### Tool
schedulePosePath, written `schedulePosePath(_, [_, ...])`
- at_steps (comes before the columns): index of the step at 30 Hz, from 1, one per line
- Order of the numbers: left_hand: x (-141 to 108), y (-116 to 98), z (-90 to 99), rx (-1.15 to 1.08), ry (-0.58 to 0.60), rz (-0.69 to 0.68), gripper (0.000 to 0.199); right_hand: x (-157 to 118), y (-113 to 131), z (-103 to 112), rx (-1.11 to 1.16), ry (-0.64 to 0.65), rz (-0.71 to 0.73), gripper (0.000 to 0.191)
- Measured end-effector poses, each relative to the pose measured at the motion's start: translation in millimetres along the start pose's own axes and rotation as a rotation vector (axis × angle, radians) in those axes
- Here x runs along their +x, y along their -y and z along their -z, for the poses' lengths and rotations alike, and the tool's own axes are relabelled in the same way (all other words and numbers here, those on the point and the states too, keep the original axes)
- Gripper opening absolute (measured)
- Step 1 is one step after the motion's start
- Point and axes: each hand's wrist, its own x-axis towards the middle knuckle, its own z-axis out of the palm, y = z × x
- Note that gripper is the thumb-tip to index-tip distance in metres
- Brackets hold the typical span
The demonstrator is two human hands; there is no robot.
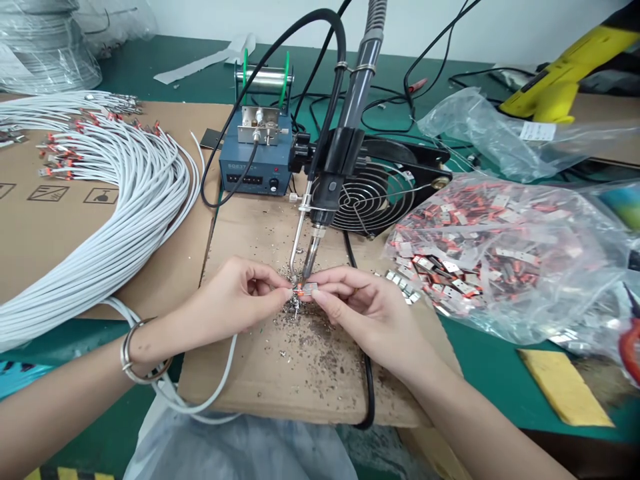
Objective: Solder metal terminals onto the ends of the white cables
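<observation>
Left hand: my left hand [250, 293] is closed in a thumb-and-forefinger pinch on the end of a white cable [227, 373], just left of the iron tip.
Right hand: my right hand [370, 310] pinches the plug [311, 289] between thumb and fingers, its other fingers loosely curled.
Plug: I have it below the iron [327, 187], its orange part toward my left hand; whether the tip touches it I cannot tell.
Tube: the thin metal tube [297, 243] comes down beside the iron, leaving my fingertips little room above.
Cardboard: bare, crumb-flecked surface [270, 380] shows between my wrists, out to its front edge.
Front edge: a black cord [369, 393] bends near it, and the cable loops past its left corner.
Left side: bundled cables [145, 193] lie beyond my forearm.
Right side: small metal shells [403, 287] sit near my knuckles, with the bag [500, 247] beyond; green counter [480, 373] shows between cardboard and yellow pad [565, 387].
Back: the blue box [257, 163] and fan [370, 203] close off that side.
</observation>
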Motion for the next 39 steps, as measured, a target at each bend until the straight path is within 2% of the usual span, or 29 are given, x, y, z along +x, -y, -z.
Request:
schedulePosePath(5, [-0.5,-0.8,-0.4,0.005,-0.005,-0.009,0.023,2.4,2.6,-0.3,-0.007,0.010,-0.036,0.011])
schedulePosePath(18, [-1.4,-2.5,-1.0,-0.032,-0.010,-0.012,0.021,0.4,6.0,1.6,0.008,0.025,-0.016,0.010])
schedulePosePath(27, [-1.1,-0.2,-1.0,0.038,-0.010,-0.029,0.022,2.0,0.6,-0.2,-0.005,0.019,0.032,0.009])
schedulePosePath(39, [-0.7,2.5,-0.8,0.063,-0.008,-0.039,0.024,2.4,3.3,0.7,-0.008,0.054,-0.025,0.011])
